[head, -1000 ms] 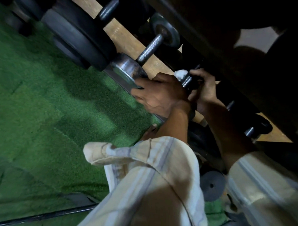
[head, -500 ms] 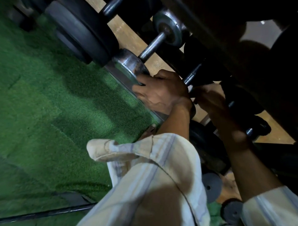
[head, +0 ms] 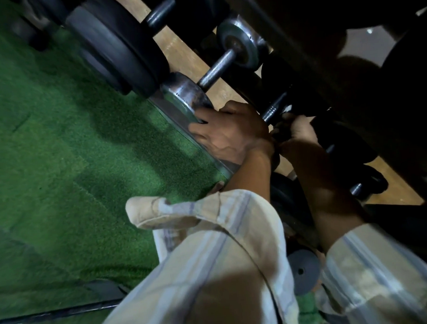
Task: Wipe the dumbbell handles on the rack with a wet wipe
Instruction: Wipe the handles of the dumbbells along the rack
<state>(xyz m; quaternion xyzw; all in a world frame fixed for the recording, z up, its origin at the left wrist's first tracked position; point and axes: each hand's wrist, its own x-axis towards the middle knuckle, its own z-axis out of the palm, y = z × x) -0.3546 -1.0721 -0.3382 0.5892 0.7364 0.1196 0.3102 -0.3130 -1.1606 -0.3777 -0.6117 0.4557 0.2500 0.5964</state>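
Green artificial turf [head: 62, 147] covers the floor on the left, and a thin dark bar [head: 55, 312] lies across its near edge. Above it, at the left end of the rack [head: 298, 69], a large black dumbbell head [head: 116, 46] sits with its thick handle [head: 160, 14] running up and away. Just to its right rests a chrome dumbbell [head: 186, 97] whose knurled handle [head: 216, 68] leads to a smaller round chrome end. The left hand [head: 230, 132] lies directly below that chrome head, fingers spread and pressed against the shiny front rail of the rack; its grip is apart, holding nothing that can be seen. Its striped, rolled sleeve [head: 211, 259] fills the lower centre. Right of the left hand, a dark dumbbell handle [head: 276, 107] slopes down into the right hand [head: 301, 132], whose grip is curled together around the lower part of that handle. A small white scrap of the wet wipe [head: 288, 108] shows just beside the handle at the top of the right-hand fingers; the rest is hidden in shadow. Lower right, a small black weight plate [head: 303, 270] lies on the floor between the two sleeves.
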